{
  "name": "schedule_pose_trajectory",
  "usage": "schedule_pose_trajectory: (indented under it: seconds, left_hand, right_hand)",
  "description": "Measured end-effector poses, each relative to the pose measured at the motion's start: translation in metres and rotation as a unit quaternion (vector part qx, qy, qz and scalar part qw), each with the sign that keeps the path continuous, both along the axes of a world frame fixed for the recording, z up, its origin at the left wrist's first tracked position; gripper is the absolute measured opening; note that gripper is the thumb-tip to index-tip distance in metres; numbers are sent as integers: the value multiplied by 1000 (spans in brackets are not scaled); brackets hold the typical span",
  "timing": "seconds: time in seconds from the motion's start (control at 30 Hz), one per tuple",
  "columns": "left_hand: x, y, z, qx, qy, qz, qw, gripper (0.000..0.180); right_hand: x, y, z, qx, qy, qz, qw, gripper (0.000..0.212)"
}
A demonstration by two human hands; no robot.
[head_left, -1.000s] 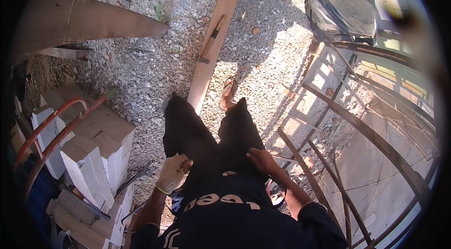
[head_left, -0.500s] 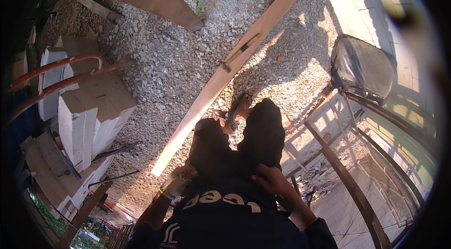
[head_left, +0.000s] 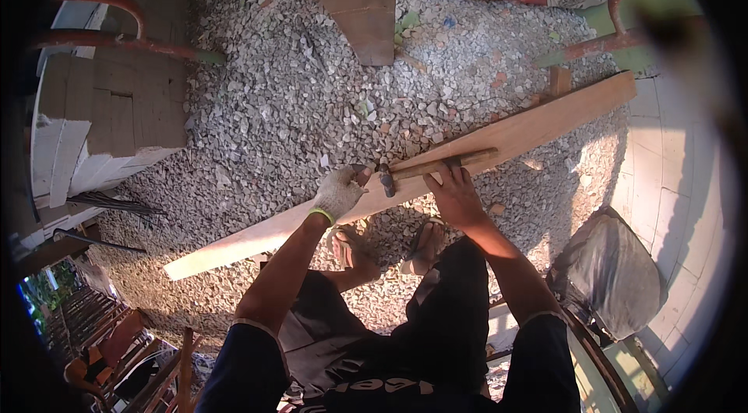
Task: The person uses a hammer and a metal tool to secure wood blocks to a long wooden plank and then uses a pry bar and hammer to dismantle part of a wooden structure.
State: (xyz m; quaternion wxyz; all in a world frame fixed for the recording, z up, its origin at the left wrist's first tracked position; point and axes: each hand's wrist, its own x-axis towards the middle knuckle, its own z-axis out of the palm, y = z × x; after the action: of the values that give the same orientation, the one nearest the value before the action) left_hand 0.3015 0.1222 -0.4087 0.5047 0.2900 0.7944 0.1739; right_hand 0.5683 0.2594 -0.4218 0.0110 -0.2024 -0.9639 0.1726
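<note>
Your bare right hand touches the wooden-handled hammer, seemingly unlifted from the long brown plank; your pale-gloved left hand is beside it. Whether either's fingers clamp, I cannot tell.

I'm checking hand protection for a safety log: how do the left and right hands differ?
The left hand wears a pale glove, while the right hand is bare. The left hand is beside the hammer head; the right hand is at the hammer handle. Both are close to the wooden plank.
</note>
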Motion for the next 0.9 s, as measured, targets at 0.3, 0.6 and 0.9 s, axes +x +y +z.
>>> schedule_pose_trajectory:
  seconds: [0.3,0.6,0.9]
  left_hand:
    - [34,140,-175,47,-31,-208,976,84]
    - [70,170,-179,22,-54,-333,941,106]
    - [82,154,-130,55,10,-325,944,88]
  right_hand:
    - [6,55,-122,51,-81,118,988,40]
    - [58,43,-54,24,-91,-7,996,47]
    - [191,43,-49,-323,223,-436,810,18]
